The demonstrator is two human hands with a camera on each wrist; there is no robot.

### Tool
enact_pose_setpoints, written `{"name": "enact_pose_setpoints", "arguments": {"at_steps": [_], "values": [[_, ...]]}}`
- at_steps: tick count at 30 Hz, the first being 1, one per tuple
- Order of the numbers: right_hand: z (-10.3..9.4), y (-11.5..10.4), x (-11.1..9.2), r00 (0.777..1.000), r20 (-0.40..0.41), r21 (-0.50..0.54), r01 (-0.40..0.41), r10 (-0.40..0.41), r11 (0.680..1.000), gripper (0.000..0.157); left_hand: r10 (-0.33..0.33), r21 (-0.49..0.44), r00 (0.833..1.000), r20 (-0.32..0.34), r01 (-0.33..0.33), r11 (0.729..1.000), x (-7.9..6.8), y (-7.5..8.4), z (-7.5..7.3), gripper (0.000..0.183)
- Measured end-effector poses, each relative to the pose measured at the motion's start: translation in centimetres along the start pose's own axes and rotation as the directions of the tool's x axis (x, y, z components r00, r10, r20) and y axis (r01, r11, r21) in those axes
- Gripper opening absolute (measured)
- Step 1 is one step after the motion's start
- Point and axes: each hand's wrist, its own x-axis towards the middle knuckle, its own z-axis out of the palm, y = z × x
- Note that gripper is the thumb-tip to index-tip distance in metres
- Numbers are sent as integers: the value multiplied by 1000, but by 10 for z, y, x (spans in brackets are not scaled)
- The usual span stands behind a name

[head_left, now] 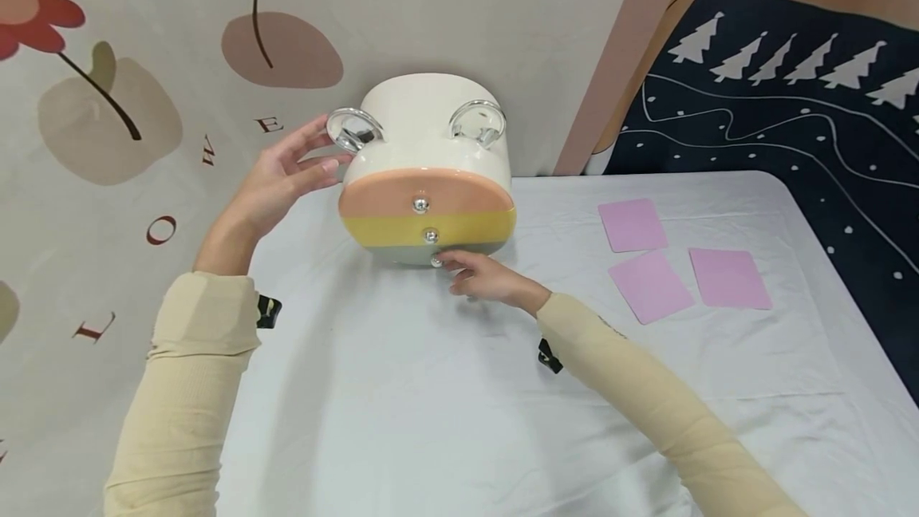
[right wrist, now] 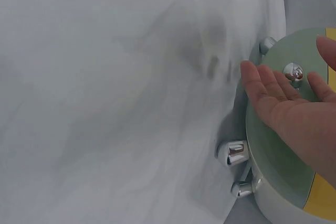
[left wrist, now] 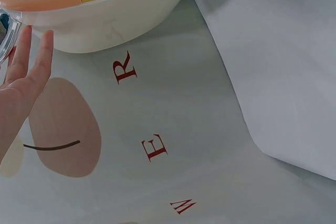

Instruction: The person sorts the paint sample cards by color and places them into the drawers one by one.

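Observation:
A small white drawer box (head_left: 427, 130) with rounded sides stands on the cloth-covered table. Its front has an orange drawer (head_left: 380, 194), a yellow drawer (head_left: 474, 226) and a green drawer (right wrist: 278, 129), each with a silver knob; all three sit flush. Beside the left of two chrome ring-shaped ears (head_left: 352, 130), my left hand (head_left: 283, 174) holds its fingers extended, fingertips right at the ring. My right hand (head_left: 491, 278) reaches to the green drawer's knob (right wrist: 293, 72), its fingers loosely spread around it. Short chrome feet (right wrist: 233, 152) show under the box.
Three pink square cards (head_left: 651, 286) lie on the white tablecloth (head_left: 402, 405) at the right. A printed curtain (head_left: 445, 14) hangs right behind the box and along the left side. Dark fabric with white trees (head_left: 761, 94) borders the table's right edge.

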Motion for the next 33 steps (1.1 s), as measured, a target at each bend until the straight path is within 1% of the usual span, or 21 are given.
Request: {"name": "enact_pose_setpoints", "arguments": {"at_steps": [10,18,22,27,33], "values": [[3,-1,12,1000,-21,-10,-10,10,1000,59,-2,-5,1000,-4,2,1000,-1,1,1,64],[4,0,10,999,-13,6,34,-33,999,59,0,-7,1000,-3,0,1000,0,0,0,65],[7,1,4,999,24,25,42,-43,999,59,1,-22,1000,1,-1,1000,1,-2,0,65],[13,2,-9,994,105,38,31,-35,999,60,3,-31,1000,2,-3,1000,2,-3,-1,65],[27,5,-29,981,190,-1,31,-30,1000,61,-3,-22,1000,4,3,1000,2,-3,-1,65]]}}
